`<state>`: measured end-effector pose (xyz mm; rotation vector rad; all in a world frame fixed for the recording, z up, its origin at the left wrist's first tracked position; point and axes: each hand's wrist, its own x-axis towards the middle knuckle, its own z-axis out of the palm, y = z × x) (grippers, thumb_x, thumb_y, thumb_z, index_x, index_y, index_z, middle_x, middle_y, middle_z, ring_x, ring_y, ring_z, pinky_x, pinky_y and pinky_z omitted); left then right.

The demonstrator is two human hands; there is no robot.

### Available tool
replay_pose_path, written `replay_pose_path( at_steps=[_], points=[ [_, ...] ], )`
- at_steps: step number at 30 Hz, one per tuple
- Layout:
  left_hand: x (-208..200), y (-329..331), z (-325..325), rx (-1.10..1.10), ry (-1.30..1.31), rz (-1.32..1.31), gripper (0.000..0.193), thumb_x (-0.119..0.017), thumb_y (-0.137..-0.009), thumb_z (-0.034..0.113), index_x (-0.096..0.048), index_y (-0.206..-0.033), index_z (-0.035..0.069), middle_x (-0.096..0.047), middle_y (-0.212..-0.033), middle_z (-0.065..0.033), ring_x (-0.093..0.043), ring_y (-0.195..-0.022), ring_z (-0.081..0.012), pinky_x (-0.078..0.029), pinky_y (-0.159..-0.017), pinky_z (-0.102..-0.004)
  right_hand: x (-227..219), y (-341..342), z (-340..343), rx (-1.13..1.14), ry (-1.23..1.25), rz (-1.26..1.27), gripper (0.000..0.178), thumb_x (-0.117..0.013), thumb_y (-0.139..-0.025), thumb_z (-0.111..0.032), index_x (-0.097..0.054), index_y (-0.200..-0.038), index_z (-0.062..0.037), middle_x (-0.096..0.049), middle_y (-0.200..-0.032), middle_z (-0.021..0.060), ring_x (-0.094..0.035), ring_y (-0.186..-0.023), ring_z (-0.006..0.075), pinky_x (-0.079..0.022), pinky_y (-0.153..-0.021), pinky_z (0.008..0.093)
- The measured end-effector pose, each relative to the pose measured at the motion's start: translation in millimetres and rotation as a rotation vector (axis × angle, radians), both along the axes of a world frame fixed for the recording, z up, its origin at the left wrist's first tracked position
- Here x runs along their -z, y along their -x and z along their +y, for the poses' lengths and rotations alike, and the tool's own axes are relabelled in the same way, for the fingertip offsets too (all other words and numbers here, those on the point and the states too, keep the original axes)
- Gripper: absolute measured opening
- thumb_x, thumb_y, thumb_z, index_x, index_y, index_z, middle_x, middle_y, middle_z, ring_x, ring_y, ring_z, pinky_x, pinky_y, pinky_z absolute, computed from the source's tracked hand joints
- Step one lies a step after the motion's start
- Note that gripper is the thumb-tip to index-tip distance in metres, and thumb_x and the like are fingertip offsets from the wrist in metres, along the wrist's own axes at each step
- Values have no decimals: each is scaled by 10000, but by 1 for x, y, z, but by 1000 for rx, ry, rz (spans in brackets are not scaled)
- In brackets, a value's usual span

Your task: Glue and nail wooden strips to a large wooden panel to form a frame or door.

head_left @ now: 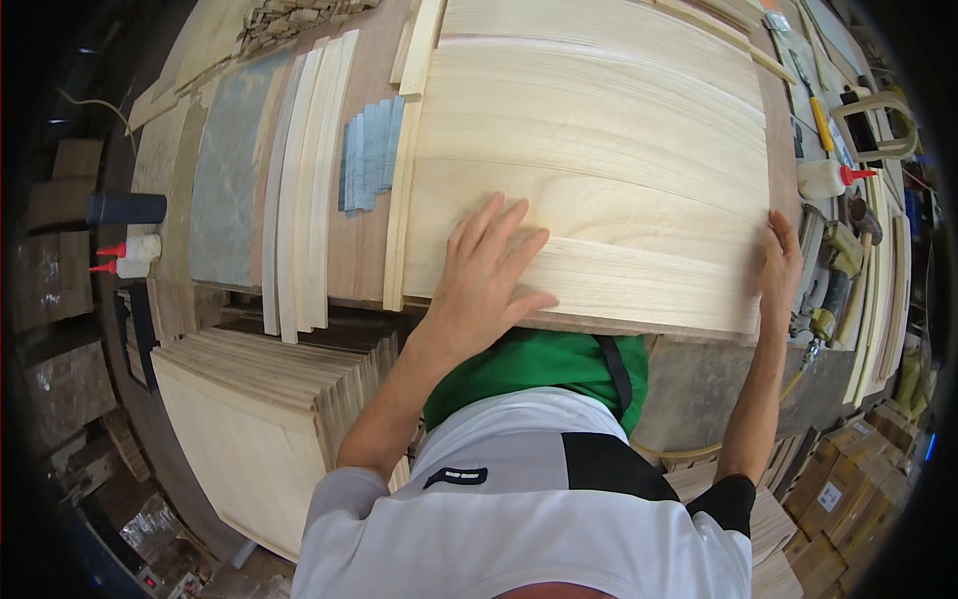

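- Your bench [357, 255] ran across the view, much of its top hidden under wood, its far side cut off.
- The pale wood panel [599, 150] lay flat on it in front of you, its far end cut off by the upper edge.
- The stack of panels [239, 439] stood below left, partly covered by your left arm.
- Cartons [813, 459] at lower right faded into the dark rim.
- Your left hand [489, 270] rested on the panel, fingers spread.
- Your right hand [780, 260] touched the panel's right edge, slightly blurred; you couldn't tell whether it pinched it.
- One carton's white label [829, 496] was too small to read; your shirt's dark patch [456, 477] bore light lettering.
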<state>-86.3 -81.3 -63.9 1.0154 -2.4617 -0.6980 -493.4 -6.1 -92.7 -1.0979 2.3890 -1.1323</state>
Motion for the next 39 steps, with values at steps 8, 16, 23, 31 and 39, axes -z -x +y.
replay_pose_path(
  at_steps=[8,16,23,31,39],
  points=[
    [25,54,-82,-49,148,-90,591,-672,-844,361,-530,-1299,11,-368,-1460,-217,-262,-1387,-398,-229,-1119,-484,16,83,-106,-6,84,-269,523,-515,-955,-221,-401,-1387,51,-494,-1380,178,-457,-1284,226,-330,-1067,306],
    [27,53,-87,-27,109,-160,646,-627,-858,446,-508,-1323,14,-355,-1469,-220,-227,-1403,-400,-190,-1140,-493,7,51,-123,-138,81,-184,521,-499,-953,-181,-373,-1386,80,-448,-1420,207,-420,-1329,251,-284,-1098,299],
    [34,54,-81,-37,94,-118,641,-638,-852,433,-508,-1327,23,-354,-1468,-217,-216,-1408,-396,-179,-1146,-498,17,57,-123,-181,64,2,459,-470,-952,-143,-421,-1358,67,-473,-1392,219,-461,-1298,273,-323,-1087,322],
    [31,54,-77,-44,118,-96,562,-629,-876,370,-519,-1304,23,-368,-1456,-222,-244,-1393,-412,-198,-1132,-509,18,70,-127,-269,-15,195,410,-469,-940,-106,-479,-1324,38,-531,-1326,206,-510,-1234,275,-362,-1060,328],
    [31,58,-74,-53,147,-92,512,-619,-888,330,-529,-1295,31,-388,-1447,-221,-260,-1390,-408,-209,-1129,-510,23,76,-129,-289,-27,296,416,-475,-937,-117,-490,-1329,19,-563,-1289,211,-545,-1191,289,-395,-1026,344]
  ],
)
